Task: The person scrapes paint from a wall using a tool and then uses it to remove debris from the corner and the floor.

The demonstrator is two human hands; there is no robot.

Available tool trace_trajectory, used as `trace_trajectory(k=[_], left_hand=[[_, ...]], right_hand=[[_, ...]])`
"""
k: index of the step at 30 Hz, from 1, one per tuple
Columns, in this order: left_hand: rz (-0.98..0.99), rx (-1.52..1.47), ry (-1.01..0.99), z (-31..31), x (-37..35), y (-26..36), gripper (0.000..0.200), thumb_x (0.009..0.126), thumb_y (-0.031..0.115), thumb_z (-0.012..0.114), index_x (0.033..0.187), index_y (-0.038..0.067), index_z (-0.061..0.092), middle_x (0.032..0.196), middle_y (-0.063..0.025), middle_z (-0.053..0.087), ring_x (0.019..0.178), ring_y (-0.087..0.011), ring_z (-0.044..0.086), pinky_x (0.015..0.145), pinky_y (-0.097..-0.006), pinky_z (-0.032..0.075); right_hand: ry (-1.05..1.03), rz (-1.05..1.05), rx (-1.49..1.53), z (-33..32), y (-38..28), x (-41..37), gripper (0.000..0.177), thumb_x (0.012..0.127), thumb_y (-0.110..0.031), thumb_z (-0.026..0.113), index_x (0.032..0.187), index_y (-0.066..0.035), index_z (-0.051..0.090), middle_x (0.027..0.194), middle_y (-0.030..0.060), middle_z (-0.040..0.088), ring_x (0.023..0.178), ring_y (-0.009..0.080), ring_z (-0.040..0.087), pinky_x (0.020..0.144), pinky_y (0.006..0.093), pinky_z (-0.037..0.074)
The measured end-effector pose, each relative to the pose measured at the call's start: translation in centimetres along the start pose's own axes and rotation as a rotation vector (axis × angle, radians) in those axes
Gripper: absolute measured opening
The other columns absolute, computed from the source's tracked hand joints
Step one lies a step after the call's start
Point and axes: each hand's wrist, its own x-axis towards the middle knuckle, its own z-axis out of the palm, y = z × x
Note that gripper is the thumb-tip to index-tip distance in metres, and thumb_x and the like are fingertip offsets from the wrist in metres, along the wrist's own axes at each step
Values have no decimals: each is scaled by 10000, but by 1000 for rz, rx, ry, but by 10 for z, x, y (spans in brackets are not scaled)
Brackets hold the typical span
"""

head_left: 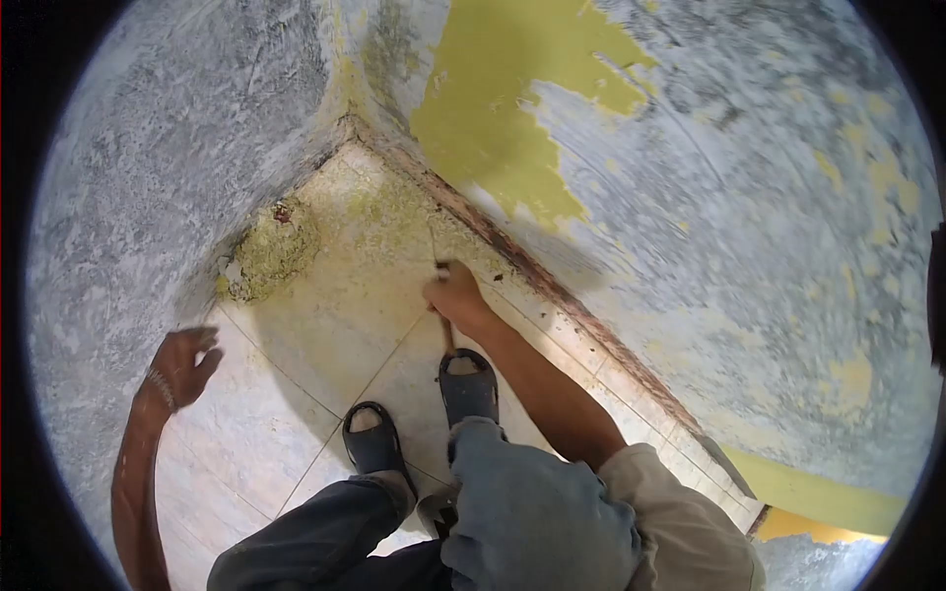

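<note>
My right hand [459,298] is closed round a thin tool with a light brown handle [448,337], held above the tiled floor [360,315] in front of my right foot. The tool's far end is dark and too small to make out. My left hand [189,366], with a bracelet at the wrist, hangs near the left wall with its fingers apart and holds nothing. A heap of yellow-green paint scrapings [276,258] lies against the left wall, and finer flakes spread toward the corner.
The scraped grey left wall [177,148] meets the right wall [670,187], which keeps a yellow-green paint patch [503,118]. A rough brown edge [562,295] runs along the right wall's base. My feet in dark sandals [372,440] stand on the tiles.
</note>
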Motion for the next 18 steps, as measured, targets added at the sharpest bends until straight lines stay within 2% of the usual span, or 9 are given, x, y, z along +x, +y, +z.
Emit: trace_trajectory(k=[3, 5, 8, 10, 11, 12, 13, 15, 18], left_hand=[[-199, -209, 60, 32, -62, -41, 194, 842, 147, 580, 896, -35, 621, 843, -189, 634, 860, -252, 626, 611, -349, 515], [121, 100, 424, 121, -113, -117, 197, 848, 160, 568, 905, -23, 612, 873, -181, 629, 849, -270, 620, 657, -380, 503], [-310, 20, -38, 206, -150, -145, 227, 844, 130, 558, 1034, 24, 624, 1049, -150, 615, 964, -344, 564, 807, -437, 457], [-505, -3, -82, 259, -165, -142, 385, 814, 183, 594, 1153, 4, 562, 1128, -200, 582, 1056, -373, 523, 913, -451, 413], [-638, -53, 30, 279, -172, -126, 487, 797, 213, 617, 1215, -14, 516, 1140, -228, 573, 1079, -388, 510, 951, -449, 395], [-856, -294, -129, 219, -144, -59, 677, 768, 271, 656, 1303, -53, 397, 1273, -274, 468, 1207, -393, 420, 1027, -428, 340], [-880, -312, -131, 232, -143, -64, 677, 768, 271, 656, 1303, -53, 397, 1273, -274, 468, 1207, -393, 420, 1027, -428, 340], [-843, 35, 23, 256, -140, -75, 794, 765, 273, 666, 1372, -51, 270, 1398, -252, 332, 1309, -380, 297, 1077, -419, 277], [-895, 49, 12, 241, -125, -99, 941, 734, 294, 718, 1396, -80, 163, 1451, -273, 201, 1350, -383, 214, 1111, -403, 219]], right_hand=[[-124, -264, -469, -94, 75, -78, 406, 744, -62, 546, 1129, 64, 539, 857, 125, 612, 636, 218, 569, 622, 330, 485], [-193, 120, -737, -165, 80, -143, 269, 802, -137, 544, 1025, 10, 566, 802, 191, 605, 668, 224, 583, 630, 362, 457], [-208, -19, -1110, -266, 137, -198, 249, 880, -220, 492, 1037, -63, 605, 850, 211, 624, 745, 356, 604, 657, 433, 463], [-408, 306, -1425, -301, 142, -210, 233, 830, -198, 515, 1006, -89, 623, 858, 166, 654, 794, 339, 627, 699, 436, 485], [-420, 304, -1448, -304, 145, -207, 233, 830, -198, 515, 1006, -89, 623, 858, 166, 654, 794, 339, 627, 699, 436, 485], [-677, 404, -1627, -306, 145, -199, 268, 825, -163, 513, 1069, -104, 607, 894, 190, 646, 847, 350, 614, 730, 427, 479], [-945, 507, -1791, -305, 144, -191, 321, 820, -129, 510, 1131, -118, 590, 930, 214, 637, 900, 360, 601, 760, 418, 473], [-860, 374, -1923, -290, 157, -173, 361, 768, -118, 585, 1129, -104, 589, 954, 208, 638, 981, 351, 591, 818, 395, 477], [-1140, 503, -1939, -273, 155, -120, 334, 791, -155, 580, 1117, -90, 596, 973, 201, 637, 974, 339, 602, 797, 419, 491]])
